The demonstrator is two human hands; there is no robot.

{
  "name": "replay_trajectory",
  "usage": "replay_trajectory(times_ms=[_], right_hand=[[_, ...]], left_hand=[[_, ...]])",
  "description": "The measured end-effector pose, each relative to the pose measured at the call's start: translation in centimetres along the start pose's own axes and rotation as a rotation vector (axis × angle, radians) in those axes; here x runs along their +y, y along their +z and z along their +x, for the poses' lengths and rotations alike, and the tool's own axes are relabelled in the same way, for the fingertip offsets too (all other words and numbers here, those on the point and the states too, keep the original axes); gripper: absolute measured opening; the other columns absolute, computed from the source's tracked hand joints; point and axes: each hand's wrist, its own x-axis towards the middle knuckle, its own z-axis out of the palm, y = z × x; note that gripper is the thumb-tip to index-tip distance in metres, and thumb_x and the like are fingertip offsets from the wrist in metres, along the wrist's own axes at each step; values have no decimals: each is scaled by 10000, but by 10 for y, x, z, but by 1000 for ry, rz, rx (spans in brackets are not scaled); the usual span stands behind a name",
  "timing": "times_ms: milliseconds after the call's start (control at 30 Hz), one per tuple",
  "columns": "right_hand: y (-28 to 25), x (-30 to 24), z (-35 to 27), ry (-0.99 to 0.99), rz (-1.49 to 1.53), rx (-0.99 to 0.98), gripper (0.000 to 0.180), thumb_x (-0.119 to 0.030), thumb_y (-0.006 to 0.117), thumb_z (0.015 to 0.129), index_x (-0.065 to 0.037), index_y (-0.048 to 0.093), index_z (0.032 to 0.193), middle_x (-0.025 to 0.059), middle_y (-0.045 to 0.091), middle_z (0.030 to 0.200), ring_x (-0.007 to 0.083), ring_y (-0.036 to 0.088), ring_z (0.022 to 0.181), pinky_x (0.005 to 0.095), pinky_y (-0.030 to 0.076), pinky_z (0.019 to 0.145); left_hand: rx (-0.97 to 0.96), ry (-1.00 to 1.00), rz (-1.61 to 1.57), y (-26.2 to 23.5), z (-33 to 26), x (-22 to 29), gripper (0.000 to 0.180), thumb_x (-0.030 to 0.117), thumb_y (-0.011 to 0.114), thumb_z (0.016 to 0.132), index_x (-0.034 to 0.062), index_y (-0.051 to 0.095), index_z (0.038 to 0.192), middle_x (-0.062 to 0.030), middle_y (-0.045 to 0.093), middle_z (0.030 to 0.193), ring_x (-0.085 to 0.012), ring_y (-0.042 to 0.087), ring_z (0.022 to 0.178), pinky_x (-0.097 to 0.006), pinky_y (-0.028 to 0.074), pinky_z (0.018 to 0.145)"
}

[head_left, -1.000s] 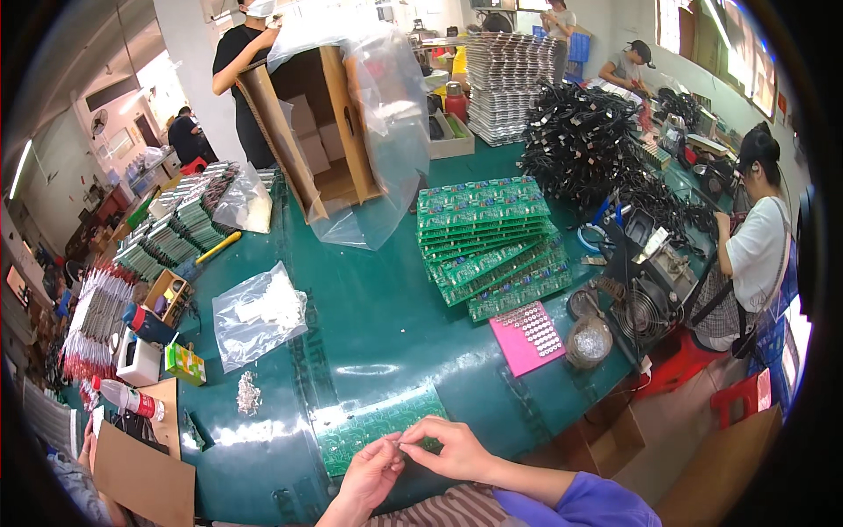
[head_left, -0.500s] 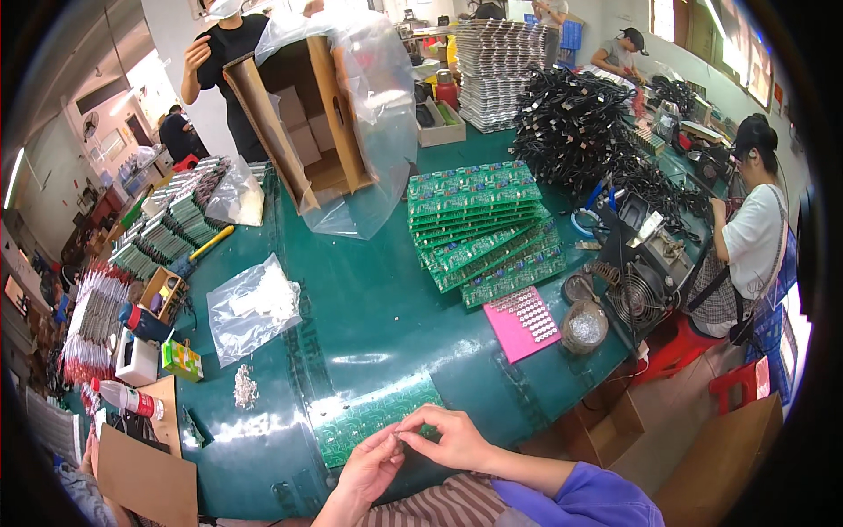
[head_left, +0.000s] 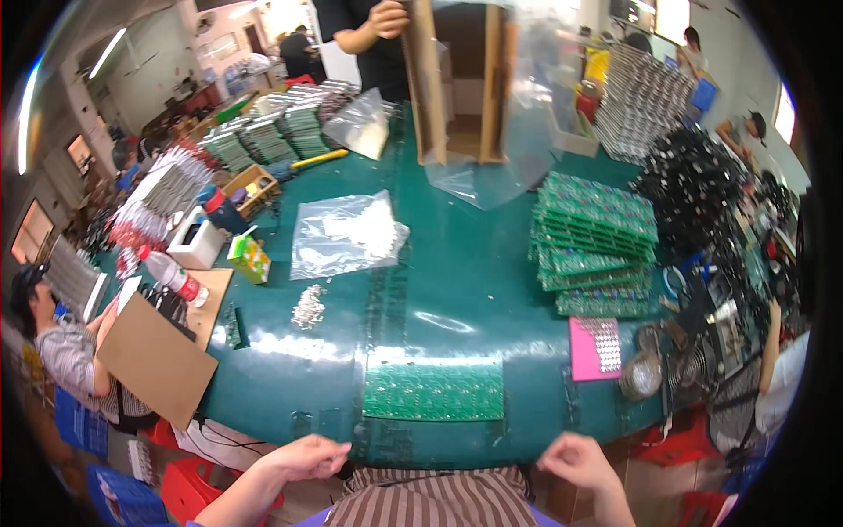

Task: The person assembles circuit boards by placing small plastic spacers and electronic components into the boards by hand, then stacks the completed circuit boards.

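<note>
Head view: left hand point(head_left: 309, 458) and right hand point(head_left: 572, 458) are curling loosely, pinching nothing, just below the green circuit board point(head_left: 434, 389), risking elbowing it off the edge.

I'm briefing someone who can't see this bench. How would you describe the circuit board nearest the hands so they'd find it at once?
Start at the big green table and follow its near edge, just beyond the left hand and right hand. The single green circuit board lies flat there. Unlike the stacked boards further back on the right, it lies alone.
</note>
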Motion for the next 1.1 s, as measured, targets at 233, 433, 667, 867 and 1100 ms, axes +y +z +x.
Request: replay_trajectory(times_ms=[233, 433, 667, 867, 1100], right_hand=[[1, 39, -79, 556, -638, -440, 137, -107, 595, 723, -22, 663, 807, 155, 656, 761, 242, 634, 744, 330, 490, 669], [-1, 10, -38, 163, -851, -367, 120, -136, 600, 766, -80, 662, 852, 87, 655, 826, 209, 645, 728, 306, 513, 663], [67, -49, 103, -345, -361, 237, 65, 29, 619, 776, 12, 625, 838, 93, 661, 822, 165, 639, 774, 263, 492, 709], [102, -35, 196, -565, -616, 295, 93, -36, 656, 766, -25, 650, 858, 87, 647, 779, 174, 616, 692, 279, 479, 644], [101, -21, 219, -412, -582, 190, 85, -40, 656, 765, -7, 656, 843, 81, 655, 773, 163, 633, 692, 253, 488, 636]], left_hand=[[-122, -413, -8, -53, 1, -152, 407, 402, 481, 928, 171, 442, 595, 99, 317, 509, -30, 265, 421, -198, 167, 387], [-39, -63, 296, -23, -14, -74, 401, 412, 560, 878, 81, 631, 664, 50, 505, 555, -44, 410, 497, -195, 284, 464], [-94, 395, -203, 28, 44, 35, 371, 348, 536, 903, 22, 525, 725, -6, 480, 618, -68, 337, 467, -213, 262, 442], [-120, 388, -320, 78, 100, 36, 279, 252, 518, 926, -13, 594, 972, -13, 556, 744, -52, 406, 559, -184, 320, 500], [-76, 385, -277, 79, 112, 31, 227, 189, 597, 882, -9, 622, 990, -44, 617, 824, -40, 458, 600, -177, 371, 531]])
